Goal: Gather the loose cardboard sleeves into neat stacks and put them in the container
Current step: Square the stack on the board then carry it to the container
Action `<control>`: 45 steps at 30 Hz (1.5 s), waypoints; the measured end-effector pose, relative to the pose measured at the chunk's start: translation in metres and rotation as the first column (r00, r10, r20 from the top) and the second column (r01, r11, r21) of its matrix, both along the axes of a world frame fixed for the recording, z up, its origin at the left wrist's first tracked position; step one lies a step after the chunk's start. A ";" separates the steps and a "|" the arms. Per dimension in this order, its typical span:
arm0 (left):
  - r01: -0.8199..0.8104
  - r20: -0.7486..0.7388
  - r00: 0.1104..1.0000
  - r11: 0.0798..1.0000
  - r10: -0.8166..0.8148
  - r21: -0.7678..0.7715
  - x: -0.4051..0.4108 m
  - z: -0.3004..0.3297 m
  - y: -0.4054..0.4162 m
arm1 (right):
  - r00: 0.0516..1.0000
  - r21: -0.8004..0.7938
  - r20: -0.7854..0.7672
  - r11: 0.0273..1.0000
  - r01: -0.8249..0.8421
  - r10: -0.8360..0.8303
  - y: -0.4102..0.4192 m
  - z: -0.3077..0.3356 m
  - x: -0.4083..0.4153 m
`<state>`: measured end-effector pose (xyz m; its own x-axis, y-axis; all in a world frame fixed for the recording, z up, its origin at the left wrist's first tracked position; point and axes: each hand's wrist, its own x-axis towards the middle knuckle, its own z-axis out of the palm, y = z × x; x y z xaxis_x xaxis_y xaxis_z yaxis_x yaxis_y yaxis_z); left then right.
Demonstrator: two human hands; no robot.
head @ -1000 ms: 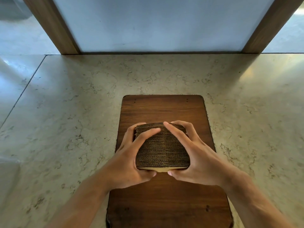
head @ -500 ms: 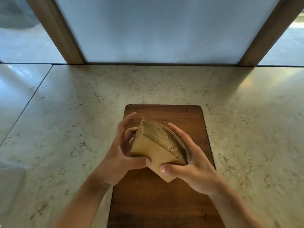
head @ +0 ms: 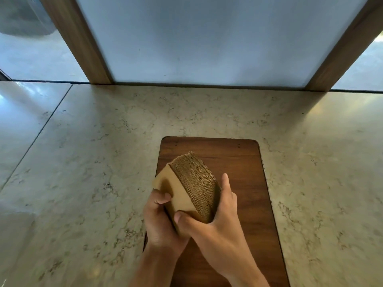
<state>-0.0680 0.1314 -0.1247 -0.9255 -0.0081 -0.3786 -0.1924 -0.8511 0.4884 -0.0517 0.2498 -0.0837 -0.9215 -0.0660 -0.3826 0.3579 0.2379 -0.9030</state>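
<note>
Sleeves are the whole story here, but take the setting first: a wide marble counter (head: 207,112) runs to a frosted panel (head: 207,38) at the back, and a dark wooden board (head: 248,162) lies on it, long side running away from the person. No container shows anywhere in view, so where this lot is headed can't be told.

Down to the stack (head: 190,183) itself: a thick pack of flattened sleeves held over the board's near left part, tipped up on edge, corrugated edges facing up and right, one smooth face turned left. Its long axis slants from the hands, up and away to the left.

Now the hands. The right hand (head: 219,220) is clamped on the stack, fingers up the far right side, thumb pressed on the smooth face. The left hand (head: 159,220) is closed round the lower left corner, fingers curled onto that face. Both grip the near end; the far end juts free. I'd judge squaring-up nearly done, with the carry to come.
</note>
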 end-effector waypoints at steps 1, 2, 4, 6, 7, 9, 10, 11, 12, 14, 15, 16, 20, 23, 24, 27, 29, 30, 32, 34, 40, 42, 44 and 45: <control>-0.006 -0.012 1.000 1.000 0.006 0.021 0.000 -0.001 -0.001 | 1.000 0.043 -0.001 0.999 -0.026 0.026 -0.001 0.003 -0.001; -0.014 -0.024 1.000 0.999 0.015 0.038 0.000 -0.001 -0.001 | 0.998 0.085 -0.003 0.995 -0.056 0.057 -0.003 0.007 -0.002; -0.045 -0.041 0.998 0.998 0.047 0.052 0.001 -0.003 -0.003 | 0.994 0.172 -0.006 0.979 -0.110 0.113 -0.005 0.016 -0.005; -0.069 -0.029 0.997 0.997 0.071 0.046 0.002 -0.005 -0.004 | 0.985 0.288 -0.012 0.944 -0.163 0.174 -0.005 0.022 -0.009; -0.078 -0.024 0.997 0.996 0.080 0.052 0.002 -0.005 -0.004 | 0.979 0.341 -0.003 0.921 -0.190 0.203 -0.004 0.024 -0.011; -0.074 -0.040 0.996 0.995 0.077 0.061 0.001 -0.001 -0.002 | 0.967 0.380 0.042 0.892 -0.247 0.250 0.001 0.028 -0.017; -0.063 -0.054 0.996 0.997 0.066 0.052 0.001 0.001 0.000 | 0.961 0.375 0.061 0.886 -0.273 0.270 0.003 0.031 -0.020; -0.046 -0.066 0.997 0.998 0.049 0.042 0.002 0.005 0.000 | 0.955 0.366 0.079 0.883 -0.294 0.286 0.004 0.033 -0.023; -0.024 -0.077 0.997 0.999 0.027 0.040 0.002 0.008 0.000 | 0.950 0.355 0.097 0.882 -0.310 0.296 0.005 0.033 -0.028; 0.003 -0.051 0.999 1.000 -0.004 -0.009 0.001 0.010 0.000 | 0.943 0.346 0.129 0.877 -0.333 0.307 0.006 0.035 -0.039; 0.005 -0.034 0.999 1.000 -0.006 -0.026 0.001 0.009 0.001 | 0.937 0.333 0.153 0.877 -0.347 0.313 0.007 0.036 -0.043; 0.012 -0.020 1.000 0.999 -0.012 -0.040 0.001 0.007 0.002 | 0.933 0.314 0.163 0.880 -0.356 0.320 0.008 0.034 -0.045; 0.045 0.009 0.999 0.990 -0.044 -0.137 0.003 0.013 -0.006 | 0.919 0.203 0.219 0.905 -0.373 0.329 0.006 0.042 -0.051; 0.067 0.006 0.998 0.959 -0.068 -0.276 0.006 0.024 -0.018 | 0.915 0.084 0.242 0.932 -0.352 0.323 0.001 0.042 -0.052; 0.075 0.006 0.997 0.940 -0.078 -0.333 0.009 0.030 -0.025 | 0.911 0.057 0.251 0.934 -0.352 0.328 -0.003 0.045 -0.050; 0.113 0.042 0.993 0.890 -0.106 -0.442 0.016 0.044 -0.045 | 0.900 0.002 0.279 0.937 -0.349 0.335 -0.017 0.047 -0.046; 0.140 0.112 0.989 0.870 -0.098 -0.473 0.022 0.052 -0.060 | 0.893 -0.021 0.302 0.939 -0.345 0.334 -0.032 0.046 -0.040; 0.157 0.151 0.984 0.860 -0.094 -0.486 0.025 0.056 -0.068 | 0.891 -0.037 0.306 0.940 -0.339 0.334 -0.040 0.045 -0.038; 0.190 0.216 0.973 0.825 -0.085 -0.532 0.031 0.065 -0.084 | 0.892 -0.091 0.314 0.945 -0.313 0.326 -0.056 0.042 -0.031; 0.235 0.279 0.957 0.761 -0.074 -0.604 0.036 0.078 -0.102 | 0.888 -0.167 0.321 0.943 -0.288 0.328 -0.076 0.043 -0.024; 0.344 0.357 0.930 0.558 -0.091 -0.755 0.046 0.126 -0.172 | 0.846 -0.477 0.374 0.861 -0.177 0.380 -0.131 0.060 -0.011; 0.283 0.330 0.944 0.576 -0.023 -0.767 0.052 0.139 -0.199 | 0.838 -0.535 0.389 0.834 -0.133 0.383 -0.152 0.067 -0.010; 0.164 0.289 0.942 0.518 0.170 -0.840 0.060 0.146 -0.230 | 0.830 -0.591 0.397 0.801 -0.095 0.391 -0.174 0.074 -0.007; 0.089 0.236 0.923 0.430 0.302 -0.898 0.067 0.147 -0.249 | 0.825 -0.621 0.392 0.779 -0.089 0.406 -0.186 0.077 -0.006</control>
<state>-0.0014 -0.1173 0.0221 -0.7141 -0.6052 -0.3517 -0.4355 -0.0091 0.9001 -0.0581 0.0636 -0.0064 -0.5415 -0.6084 -0.5801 0.7776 -0.1003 -0.6207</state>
